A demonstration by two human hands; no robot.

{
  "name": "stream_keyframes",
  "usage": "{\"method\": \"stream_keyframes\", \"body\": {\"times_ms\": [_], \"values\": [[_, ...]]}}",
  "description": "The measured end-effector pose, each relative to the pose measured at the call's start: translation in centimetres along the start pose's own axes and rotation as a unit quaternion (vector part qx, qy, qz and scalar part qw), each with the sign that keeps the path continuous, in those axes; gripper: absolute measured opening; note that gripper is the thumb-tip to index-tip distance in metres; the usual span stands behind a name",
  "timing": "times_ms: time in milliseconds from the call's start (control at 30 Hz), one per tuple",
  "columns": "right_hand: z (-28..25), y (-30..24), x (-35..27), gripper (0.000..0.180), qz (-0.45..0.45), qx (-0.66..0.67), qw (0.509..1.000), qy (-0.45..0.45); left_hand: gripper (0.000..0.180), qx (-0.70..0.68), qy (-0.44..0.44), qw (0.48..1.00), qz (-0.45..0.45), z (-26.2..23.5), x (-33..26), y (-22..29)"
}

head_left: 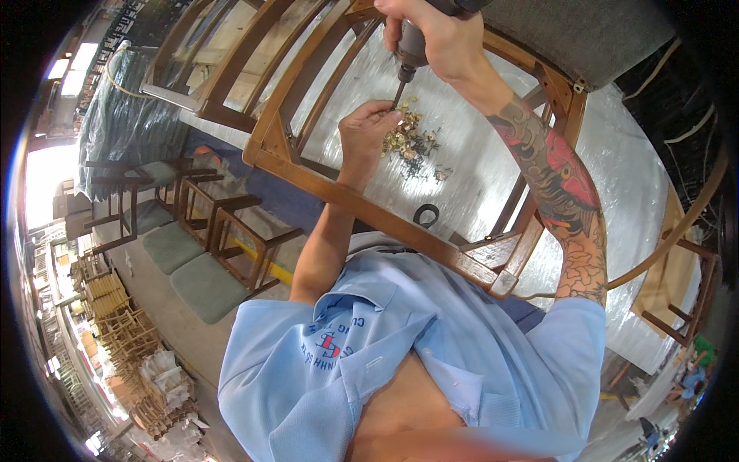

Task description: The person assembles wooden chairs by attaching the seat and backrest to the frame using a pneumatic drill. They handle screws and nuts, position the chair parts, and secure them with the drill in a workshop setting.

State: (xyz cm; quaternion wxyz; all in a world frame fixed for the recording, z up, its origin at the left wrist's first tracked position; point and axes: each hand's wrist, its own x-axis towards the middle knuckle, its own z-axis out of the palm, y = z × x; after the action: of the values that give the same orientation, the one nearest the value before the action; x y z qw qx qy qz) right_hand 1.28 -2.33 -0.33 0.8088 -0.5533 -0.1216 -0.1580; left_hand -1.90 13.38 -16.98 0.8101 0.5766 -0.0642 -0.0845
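Note:
My right hand grips a dark power screwdriver at the top of the view, its long bit pointing down. At the tip of that bit, the thumb and fingers of my left hand are pinched together; whatever is between them is too small to make out. My left forearm passes under the near rail of a brown wooden chair frame, so the hand is inside the frame. Beside my left hand lies a loose pile of brass-coloured hardware and dark screws.
A black ring lies on the plastic-covered worktable. A grey upholstered panel is at the upper right. A brown hose curves along the right. Several chairs with grey-green seats stand on the floor at left.

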Motion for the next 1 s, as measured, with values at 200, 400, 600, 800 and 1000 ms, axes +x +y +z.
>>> {"method": "stream_keyframes", "body": {"times_ms": [200, 400, 600, 800, 1000], "values": [[-0.1, 0.6, 0.3, 0.011, 0.0, 0.027, 0.999, 0.031, 0.023, -0.037, 0.007, 0.999, -0.027, 0.7, 0.2, 0.4], [-0.8, 0.3, 0.8, 0.012, -0.015, 0.026, 0.999, 0.023, 0.04, -0.046, -0.033, 0.998, 0.009, 0.5, 1.4, 0.1], [-1.3, -5.0, 1.8, 0.017, -0.08, -0.014, 0.987, 0.137, 0.062, -0.03, -0.074, 0.996, -0.028, 0.7, 1.8, -0.6], [-5.4, -8.9, 5.9, 0.014, -0.203, -0.072, 0.96, 0.178, 0.037, 0.023, -0.104, 0.982, -0.155, -0.6, 0.5, -5.0], [-7.0, -6.1, 8.5, 0.011, -0.23, -0.164, 0.946, 0.159, 0.025, 0.018, -0.074, 0.953, -0.293, -0.6, -1.6, -9.3]]}}
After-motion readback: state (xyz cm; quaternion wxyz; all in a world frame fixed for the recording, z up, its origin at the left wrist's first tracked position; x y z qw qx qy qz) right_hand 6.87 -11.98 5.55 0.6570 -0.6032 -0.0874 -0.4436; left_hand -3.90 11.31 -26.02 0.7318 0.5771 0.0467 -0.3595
